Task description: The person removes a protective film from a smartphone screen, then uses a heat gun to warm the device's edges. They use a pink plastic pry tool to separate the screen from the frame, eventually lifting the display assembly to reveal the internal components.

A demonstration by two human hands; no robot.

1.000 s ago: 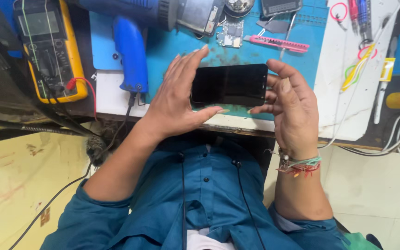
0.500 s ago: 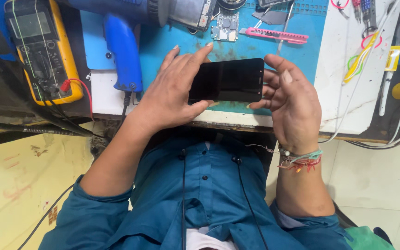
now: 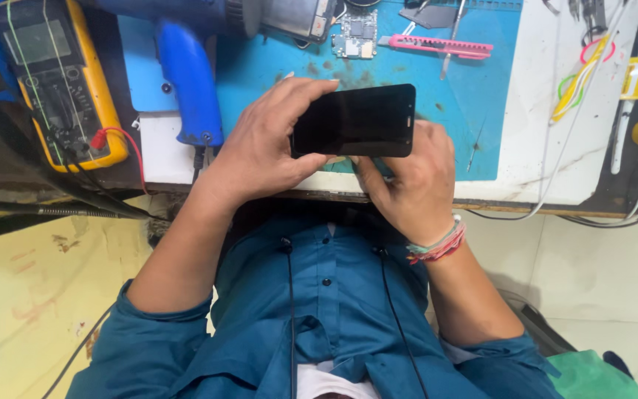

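A black smartphone with a dark screen is held flat over the near edge of a blue work mat. My left hand grips its left end, fingers over the top edge and thumb along the bottom. My right hand sits under and behind the phone's lower right part, fingers curled against its underside; the fingertips are hidden by the phone. Coloured thread bands circle my right wrist.
A blue heat gun lies at the mat's left. A yellow multimeter with red lead rests far left. A small circuit board, a pink utility knife and tweezers lie at the back. Cables hang at the right edge.
My right hand has moved from beside the phone's right end to underneath it, fingers now closed. The left hand has tightened on the phone's left end. The view has shifted slightly.
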